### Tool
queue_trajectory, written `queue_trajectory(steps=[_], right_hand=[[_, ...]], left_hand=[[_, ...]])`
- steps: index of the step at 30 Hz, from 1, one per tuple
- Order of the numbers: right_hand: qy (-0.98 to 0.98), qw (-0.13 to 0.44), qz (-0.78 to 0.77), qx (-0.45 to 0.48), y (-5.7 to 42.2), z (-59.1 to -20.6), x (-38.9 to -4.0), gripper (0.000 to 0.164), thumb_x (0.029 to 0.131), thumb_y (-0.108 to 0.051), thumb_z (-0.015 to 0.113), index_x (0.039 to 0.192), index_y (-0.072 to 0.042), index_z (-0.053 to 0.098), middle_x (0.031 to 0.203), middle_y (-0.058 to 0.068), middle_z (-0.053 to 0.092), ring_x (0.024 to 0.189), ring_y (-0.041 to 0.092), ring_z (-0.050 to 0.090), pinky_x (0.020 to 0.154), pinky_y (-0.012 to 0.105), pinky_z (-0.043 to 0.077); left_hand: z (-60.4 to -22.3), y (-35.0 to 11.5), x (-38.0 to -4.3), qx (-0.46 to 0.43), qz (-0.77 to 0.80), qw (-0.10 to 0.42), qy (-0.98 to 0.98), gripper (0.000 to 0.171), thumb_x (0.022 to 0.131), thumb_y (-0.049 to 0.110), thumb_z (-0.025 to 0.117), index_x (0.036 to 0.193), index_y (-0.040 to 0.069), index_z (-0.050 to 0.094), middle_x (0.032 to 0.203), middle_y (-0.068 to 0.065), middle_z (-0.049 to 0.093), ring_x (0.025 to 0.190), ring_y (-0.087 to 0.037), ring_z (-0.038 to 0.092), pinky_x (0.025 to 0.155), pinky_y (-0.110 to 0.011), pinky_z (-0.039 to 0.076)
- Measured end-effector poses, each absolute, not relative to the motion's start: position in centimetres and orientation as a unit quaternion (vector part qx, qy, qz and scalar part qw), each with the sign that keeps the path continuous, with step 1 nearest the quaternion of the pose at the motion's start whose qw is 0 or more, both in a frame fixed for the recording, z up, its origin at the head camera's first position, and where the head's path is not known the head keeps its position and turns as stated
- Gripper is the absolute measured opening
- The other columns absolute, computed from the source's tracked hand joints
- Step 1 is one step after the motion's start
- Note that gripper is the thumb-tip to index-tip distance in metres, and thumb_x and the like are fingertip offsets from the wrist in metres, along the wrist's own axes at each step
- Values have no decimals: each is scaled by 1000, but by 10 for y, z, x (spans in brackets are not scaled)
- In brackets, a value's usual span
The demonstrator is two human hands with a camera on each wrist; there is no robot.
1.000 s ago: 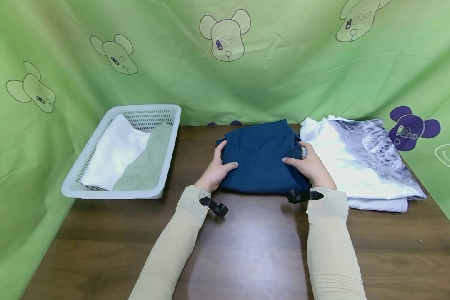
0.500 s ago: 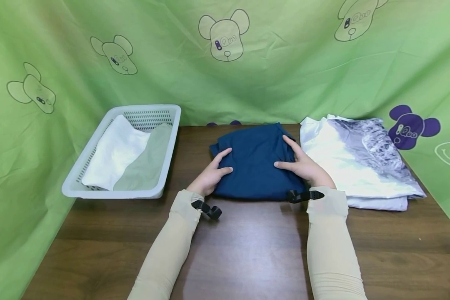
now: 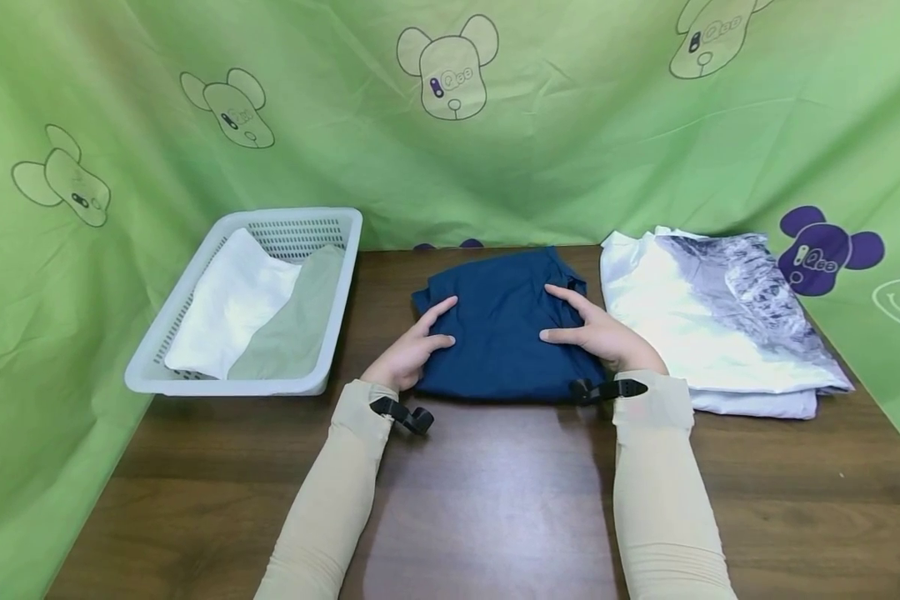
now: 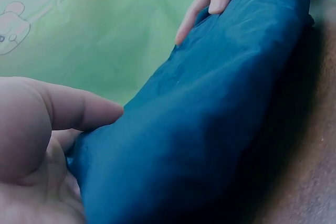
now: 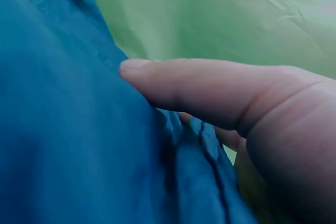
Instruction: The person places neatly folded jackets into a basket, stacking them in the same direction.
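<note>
A folded dark blue garment (image 3: pixel 498 333) lies on the table in the middle of the head view. My left hand (image 3: pixel 411 350) holds its left side; in the left wrist view the thumb (image 4: pixel 89 109) lies over the cloth while the fingers go behind the edge. At the opposite side my right hand (image 3: pixel 603 340) grips the layered edge, its thumb (image 5: pixel 184 85) on top in the right wrist view. Most of the other fingers are hidden by the cloth there. Both thumbs point inward across the garment.
To the left stands a white plastic basket (image 3: pixel 337 333) with a white cloth (image 3: pixel 228 312) and a sage green cloth (image 3: pixel 292 325) inside. Folded white garments with a grey print (image 3: pixel 705 325) lie right beside my right hand. A green curtain (image 3: pixel 525 167) closes off the back of the wooden table (image 3: pixel 487 500).
The blue garment has shifted slightly left and nearer to me. My left hand moved left with it, and the right fingers slid inward over its top.
</note>
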State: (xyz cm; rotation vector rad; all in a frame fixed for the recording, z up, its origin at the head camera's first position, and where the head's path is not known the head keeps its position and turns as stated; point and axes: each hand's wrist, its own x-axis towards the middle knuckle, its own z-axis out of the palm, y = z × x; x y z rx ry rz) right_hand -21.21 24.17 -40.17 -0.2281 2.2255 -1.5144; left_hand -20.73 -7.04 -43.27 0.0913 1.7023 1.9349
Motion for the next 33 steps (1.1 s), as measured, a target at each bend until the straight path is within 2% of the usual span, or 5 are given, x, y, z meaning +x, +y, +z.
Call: queue_trajectory(steps=[6,12,18,27,33], right_hand=[[788,243,-556,-102,239,-402,-213,90,95,-17,72,164,-25,14,168,17,8,148,40,26,115,53,31],[799,235,-542,-112,237,-401,-213,92,93,-16,74,164,-26,16,169,13,2,151,39,17,119,56,21],[800,225,-543,-120,233,-399,-213,91,93,-14,74,164,-25,18,169,13,3,152,38,16,120,57,19],[774,225,-580,-120,228,-392,-210,91,93,-9,74,164,-28,19,168,10,8,149,33,26,116,49,30],[777,206,-582,-125,226,-386,-207,91,92,-8,74,163,-27,21,169,5,5,149,32,25,116,49,29]], left_hand=[[-431,-76,-208,37,716,274,641,73,98,0,51,158,38,34,167,-1,12,139,-32,38,105,-42,40],[-428,-78,-208,59,692,247,676,80,92,-4,58,158,34,35,168,-3,9,148,-28,20,118,-47,25],[-423,-80,-208,78,681,217,695,84,88,-7,60,159,30,35,168,-4,13,151,-25,16,122,-48,17],[-413,-81,-205,95,667,189,714,84,87,-10,57,159,28,35,168,-2,13,152,-23,16,122,-47,17],[-407,-81,-204,104,657,169,728,82,88,-10,56,158,28,36,168,-1,16,151,-21,19,121,-46,20]])
